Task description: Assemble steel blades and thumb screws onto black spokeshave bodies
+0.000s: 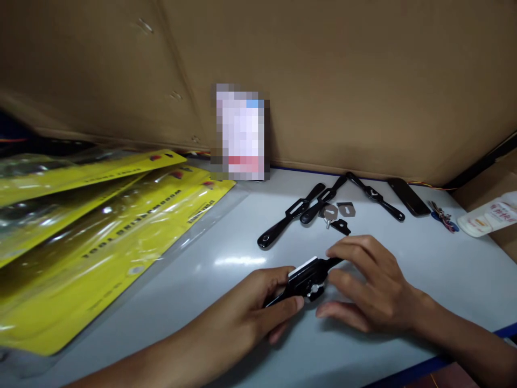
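Note:
A black spokeshave (307, 278) with a pale blade edge and a silver thumbscrew is tilted above the table. My left hand (262, 304) is closed around its left handle, thumb beside the screw. At the other handle is my right hand (369, 285), its fingers apart and curved; the index fingertip is at the handle, and I cannot tell whether it touches. Beyond them lie more black spokeshave bodies, one at the left (288, 218), one in the middle (323, 202) and one at the right (375, 196). Loose metal blades (346, 209), a small screw (328, 223) and a black cap plate (340, 226) lie near them.
Yellow plastic packages (121, 242) are piled on the left of the grey table (218, 318). A blurred-out upright card (242, 134) leans on the cardboard wall (343, 81). A dark phone (409, 197), keys (442, 215) and a white bottle (488, 215) are at right.

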The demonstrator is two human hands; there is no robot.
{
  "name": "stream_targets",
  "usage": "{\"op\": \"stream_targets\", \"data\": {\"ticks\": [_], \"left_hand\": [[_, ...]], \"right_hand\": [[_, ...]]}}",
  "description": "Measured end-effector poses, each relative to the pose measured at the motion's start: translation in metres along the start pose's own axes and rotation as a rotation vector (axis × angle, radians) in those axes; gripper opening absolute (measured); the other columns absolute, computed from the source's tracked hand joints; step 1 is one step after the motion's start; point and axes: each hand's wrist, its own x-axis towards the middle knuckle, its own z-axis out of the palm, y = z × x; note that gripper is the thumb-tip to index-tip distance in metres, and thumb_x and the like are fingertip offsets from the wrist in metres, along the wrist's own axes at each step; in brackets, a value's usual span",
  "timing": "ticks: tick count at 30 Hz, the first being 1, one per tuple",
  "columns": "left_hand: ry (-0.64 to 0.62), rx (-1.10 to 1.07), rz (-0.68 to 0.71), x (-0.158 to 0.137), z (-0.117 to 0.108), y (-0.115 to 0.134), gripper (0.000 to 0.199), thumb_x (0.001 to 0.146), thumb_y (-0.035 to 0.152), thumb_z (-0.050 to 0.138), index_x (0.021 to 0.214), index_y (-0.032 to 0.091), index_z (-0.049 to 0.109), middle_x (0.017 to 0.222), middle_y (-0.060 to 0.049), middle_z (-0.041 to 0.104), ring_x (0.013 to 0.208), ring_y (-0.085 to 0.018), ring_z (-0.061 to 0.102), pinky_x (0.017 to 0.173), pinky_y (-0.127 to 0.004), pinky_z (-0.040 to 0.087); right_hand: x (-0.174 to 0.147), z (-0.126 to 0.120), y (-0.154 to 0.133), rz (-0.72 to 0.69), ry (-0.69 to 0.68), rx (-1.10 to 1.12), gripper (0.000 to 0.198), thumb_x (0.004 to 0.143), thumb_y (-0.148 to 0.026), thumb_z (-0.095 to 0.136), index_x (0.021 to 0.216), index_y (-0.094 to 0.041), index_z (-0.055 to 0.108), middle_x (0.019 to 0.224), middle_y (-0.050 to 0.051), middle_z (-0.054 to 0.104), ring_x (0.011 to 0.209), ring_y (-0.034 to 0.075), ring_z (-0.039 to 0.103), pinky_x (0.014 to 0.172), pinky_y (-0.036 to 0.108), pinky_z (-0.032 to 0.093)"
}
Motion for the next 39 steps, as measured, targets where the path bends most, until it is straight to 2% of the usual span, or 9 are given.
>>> {"op": "stream_targets", "data": {"ticks": [7,13,16,21,25,29,31,35,39], "left_hand": [[0.006,0.043,-0.011,-0.004,0.002,0.000,0.031,0.088,0.051,0.053,0.080,0.021,0.054,0.065,0.005,0.048,0.063,-0.014,0.044,0.060,-0.025,0.040],[0.064,0.114,0.037,-0.002,0.005,0.001,0.028,0.085,0.048,0.053,0.089,0.022,0.063,0.089,-0.002,0.067,0.086,-0.022,0.058,0.079,-0.030,0.049],[0.042,0.114,0.052,-0.002,0.005,0.002,0.027,0.085,0.045,0.052,0.087,0.022,0.064,0.091,-0.003,0.070,0.092,-0.024,0.060,0.084,-0.032,0.049],[0.043,0.140,-0.025,-0.005,0.003,-0.002,0.032,0.085,0.050,0.053,0.093,0.021,0.066,0.090,-0.003,0.067,0.089,-0.023,0.058,0.075,-0.030,0.049],[-0.004,0.127,-0.005,-0.009,0.000,-0.004,0.032,0.088,0.051,0.056,0.092,0.021,0.067,0.089,-0.001,0.066,0.088,-0.021,0.057,0.073,-0.028,0.048],[-0.013,0.012,0.023,-0.013,-0.006,-0.005,0.034,0.088,0.051,0.064,0.108,0.025,0.069,0.098,-0.002,0.068,0.093,-0.021,0.060,0.077,-0.029,0.050],[-0.057,-0.081,0.014,-0.013,-0.009,-0.007,0.044,0.085,0.053,0.069,0.120,0.026,0.067,0.093,-0.001,0.069,0.082,-0.019,0.061,0.068,-0.026,0.050],[-0.199,-0.374,0.018,-0.006,-0.011,-0.013,0.069,0.087,0.073,0.056,0.132,0.021,0.060,0.066,0.003,0.062,0.044,-0.008,0.044,0.039,-0.018,0.034],[-0.151,-0.562,0.019,0.000,-0.009,-0.012,0.066,0.092,0.075,0.046,0.121,0.018,0.063,0.060,0.004,0.057,0.036,-0.005,0.036,0.032,-0.015,0.030]], "right_hand": [[0.002,0.010,-0.009,-0.052,-0.030,-0.098,0.030,0.101,-0.035,0.055,0.079,-0.016,0.064,0.107,0.016,0.069,0.108,0.028,0.057,0.087,0.039,0.054],[0.000,0.018,-0.022,-0.102,-0.038,-0.168,0.024,0.098,-0.016,0.054,0.076,-0.015,0.066,0.104,0.013,0.072,0.106,0.027,0.059,0.086,0.038,0.051],[0.002,0.020,-0.028,-0.066,0.014,-0.172,0.021,0.093,-0.008,0.053,0.077,-0.013,0.067,0.100,0.013,0.073,0.103,0.026,0.061,0.084,0.038,0.050],[0.006,0.014,-0.012,0.076,0.060,-0.020,0.040,0.107,-0.029,0.043,0.074,-0.016,0.061,0.081,0.009,0.070,0.076,0.017,0.061,0.068,0.031,0.047],[0.001,0.014,0.004,0.205,-0.066,-0.034,0.053,0.111,-0.037,0.034,0.069,-0.018,0.060,0.057,0.000,0.059,0.049,0.012,0.047,0.051,0.029,0.034],[-0.006,0.017,0.006,0.241,-0.120,-0.032,0.061,0.110,-0.039,0.036,0.055,-0.020,0.055,0.047,-0.003,0.051,0.041,0.010,0.039,0.048,0.031,0.026],[-0.006,0.018,0.006,0.265,-0.123,0.012,0.062,0.110,-0.039,0.036,0.054,-0.020,0.054,0.047,-0.003,0.049,0.041,0.010,0.038,0.048,0.030,0.027],[-0.004,0.014,0.021,0.516,-0.112,0.218,0.067,0.107,-0.046,0.039,0.046,-0.021,0.034,0.045,-0.006,0.029,0.042,0.008,0.025,0.046,0.028,0.023],[-0.009,0.000,0.068,0.945,0.056,0.156,0.066,0.099,-0.065,0.038,0.052,-0.025,0.014,0.052,-0.005,0.015,0.047,0.009,0.015,0.047,0.029,0.015]]}}
